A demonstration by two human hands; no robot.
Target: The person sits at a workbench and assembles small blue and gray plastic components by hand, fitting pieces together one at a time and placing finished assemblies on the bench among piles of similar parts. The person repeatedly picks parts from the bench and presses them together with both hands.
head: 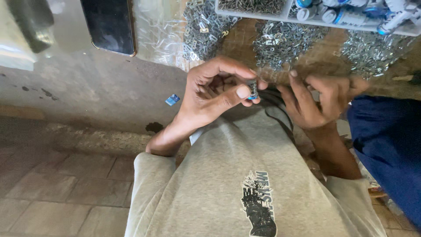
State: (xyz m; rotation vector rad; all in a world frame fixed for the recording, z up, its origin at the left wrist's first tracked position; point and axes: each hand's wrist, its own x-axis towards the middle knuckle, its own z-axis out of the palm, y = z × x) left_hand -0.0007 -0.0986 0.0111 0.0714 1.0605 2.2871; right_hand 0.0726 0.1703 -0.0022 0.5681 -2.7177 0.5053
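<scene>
My left hand [215, 94] grips a small cylindrical part [252, 89] with a dark body and a blue band, pinched between thumb and fingers. My right hand [322, 98] hovers just right of it, fingers spread and curled, index finger raised near a heap of small shiny metal pieces [285, 41]. Whether it holds anything small I cannot tell. Both hands are above my lap, over a grey shirt with a dark print.
More heaps of metal pieces [204, 26] lie on clear plastic sheeting. A white tray [285, 16] holds small parts and blue-and-white cylinders [351, 15]. A dark phone [109, 24] lies at upper left. A blue scrap [172, 99] sits on the concrete. Blue cloth [390, 145] is at right.
</scene>
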